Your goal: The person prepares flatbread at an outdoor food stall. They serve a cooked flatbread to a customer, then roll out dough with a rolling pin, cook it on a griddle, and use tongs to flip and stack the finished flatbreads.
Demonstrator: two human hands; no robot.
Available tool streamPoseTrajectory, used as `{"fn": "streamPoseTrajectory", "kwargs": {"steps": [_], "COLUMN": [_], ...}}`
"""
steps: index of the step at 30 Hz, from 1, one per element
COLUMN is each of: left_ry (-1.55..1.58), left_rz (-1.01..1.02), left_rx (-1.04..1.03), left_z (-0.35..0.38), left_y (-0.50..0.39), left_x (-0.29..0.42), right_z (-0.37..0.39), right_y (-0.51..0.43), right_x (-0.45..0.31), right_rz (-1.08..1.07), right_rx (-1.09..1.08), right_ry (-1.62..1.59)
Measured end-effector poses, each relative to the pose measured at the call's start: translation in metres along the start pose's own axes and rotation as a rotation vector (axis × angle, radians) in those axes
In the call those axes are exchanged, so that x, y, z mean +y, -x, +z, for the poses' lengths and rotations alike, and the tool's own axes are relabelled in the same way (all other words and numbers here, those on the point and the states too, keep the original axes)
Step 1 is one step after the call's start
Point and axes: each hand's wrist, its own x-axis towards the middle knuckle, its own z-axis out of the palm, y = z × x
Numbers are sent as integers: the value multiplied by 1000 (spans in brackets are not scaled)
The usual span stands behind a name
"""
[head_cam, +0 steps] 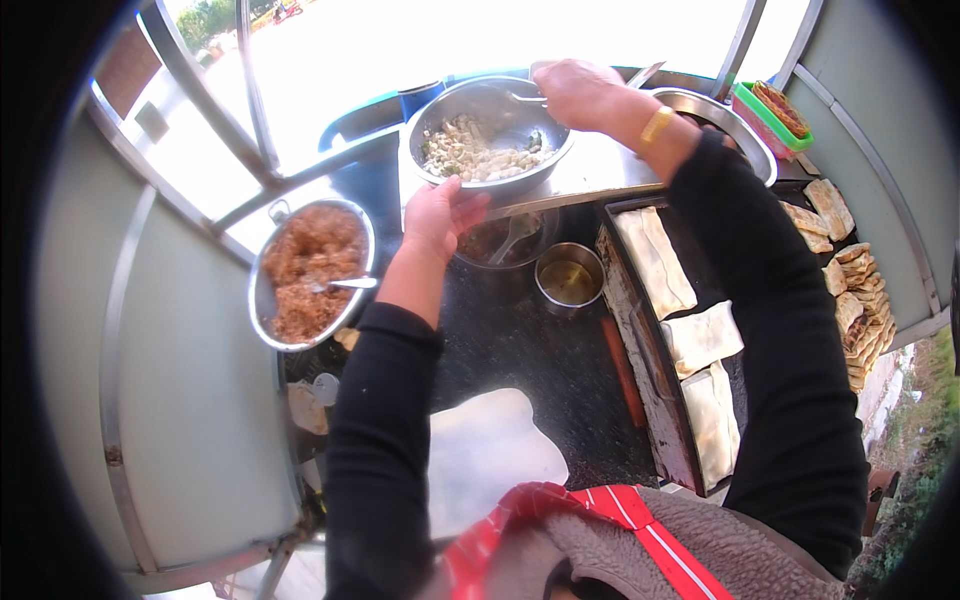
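My right hand [581,94] grips the handle of a metal spoon [527,98] over the far side of a stainless steel bowl [525,181]. In that bowl lies a pale, chopped filling [480,154] with green bits. My left hand [444,216] holds the bowl's near side, thumb by the rim and fingers beneath. A thin sheet of dough [491,457] lies flat on the dark worktop [517,352] close to my body. Behind my left hand, a bowl of dark filling [480,244] with a spoon is partly hidden.
Left stands a bowl of reddish-brown filling [311,262] with a spoon. A metal cup of oil [570,283] sits beside the raised griddle [652,390], which bears folded dough pieces [701,337]. Browned flatbreads [862,315] are stacked right. Behind are a steel basin [761,154] and a green basket [780,135].
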Motion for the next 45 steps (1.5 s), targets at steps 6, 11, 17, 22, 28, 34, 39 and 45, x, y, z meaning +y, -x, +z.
{"fn": "streamPoseTrajectory", "kwargs": {"steps": [6, 11, 17, 22, 28, 34, 39, 45], "left_ry": [13, 21, -46, -46, 13, 2, -38, -44], "left_rz": [13, 31, 28, 40, 72, 41, 61, 45], "left_rx": [2, -17, 38, 49, 32, 23, 34, -28], "left_z": [1, 3, 11, 13, 13, 13, 15, 22], "left_y": [-3, -6, -3, -2, -8, -6, -6, 3], "left_x": [-2, -6, -5, -6, -11, -8, -11, -5], "right_z": [-43, -34, 7, -3, -21, -15, -8, -4], "right_y": [78, 98, 63, 41, 44, 38, 41, 13], "right_x": [-15, -18, -39, -29, -24, -36, -26, -8], "right_rz": [-336, -344, -250, -99, -327, -273, -338, -113], "right_rx": [66, 7, -226, -26, -80, -5, 40, 122], "right_ry": [380, 530, 351, 271, 293, 323, 340, 260]}}
